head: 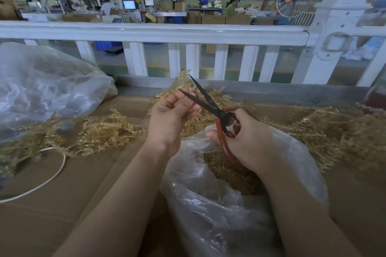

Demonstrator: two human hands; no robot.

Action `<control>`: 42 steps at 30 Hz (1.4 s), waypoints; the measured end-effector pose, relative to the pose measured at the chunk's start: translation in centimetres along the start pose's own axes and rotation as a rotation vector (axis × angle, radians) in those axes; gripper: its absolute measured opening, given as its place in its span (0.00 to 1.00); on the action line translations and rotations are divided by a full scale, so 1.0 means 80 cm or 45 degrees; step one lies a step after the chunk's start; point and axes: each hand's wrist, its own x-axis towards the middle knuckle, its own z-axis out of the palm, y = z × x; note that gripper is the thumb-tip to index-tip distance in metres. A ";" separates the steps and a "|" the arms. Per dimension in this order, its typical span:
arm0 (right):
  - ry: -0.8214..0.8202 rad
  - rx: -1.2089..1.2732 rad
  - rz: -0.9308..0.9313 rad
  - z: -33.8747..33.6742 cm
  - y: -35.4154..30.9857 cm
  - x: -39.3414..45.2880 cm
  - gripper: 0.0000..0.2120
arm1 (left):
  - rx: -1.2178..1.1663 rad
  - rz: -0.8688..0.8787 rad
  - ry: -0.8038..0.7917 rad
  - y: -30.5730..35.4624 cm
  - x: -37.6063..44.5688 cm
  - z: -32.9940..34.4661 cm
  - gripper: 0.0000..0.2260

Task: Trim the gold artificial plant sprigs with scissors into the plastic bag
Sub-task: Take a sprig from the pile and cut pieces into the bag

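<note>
My left hand pinches a gold sprig and holds it upright above the table. My right hand grips the red-handled scissors. Their dark blades stand apart in a V, right by my left fingertips and the sprig. Below both hands a clear plastic bag gapes open, with gold cuttings inside. Loose gold sprigs lie in heaps to the left and to the right on the cardboard-covered table.
A second, large clear bag with sprigs lies at the left. A white cord curls on the cardboard. A white railing runs along the table's far edge. Beyond it, people work among boxes and machines.
</note>
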 end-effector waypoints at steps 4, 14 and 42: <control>0.058 -0.032 -0.025 0.000 -0.001 -0.001 0.27 | -0.036 -0.006 -0.003 0.000 0.000 0.001 0.02; 0.122 -0.041 -0.031 0.002 0.000 0.001 0.35 | -0.102 -0.003 -0.047 0.002 0.002 -0.004 0.04; 0.241 -0.094 -0.152 0.005 0.006 0.002 0.31 | -0.149 -0.172 -0.109 0.006 0.002 -0.012 0.08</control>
